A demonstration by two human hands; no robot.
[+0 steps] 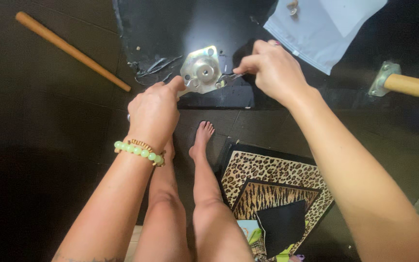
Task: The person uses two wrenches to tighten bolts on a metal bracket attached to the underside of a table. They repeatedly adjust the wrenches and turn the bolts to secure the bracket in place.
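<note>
The room is dim and the floor looks almost black. Light shines off the metal plate (201, 73) near twelve o'clock. Edges bend a little.

Pale plastic bag (316, 29), perhaps packaging

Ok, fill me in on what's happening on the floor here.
A person sits over a black panel. The left hand steadies a silver metal mounting plate on the panel, while the right hand works a small tool at the plate's edge. One wooden leg lies loose to the left; another already carries a plate.
</note>
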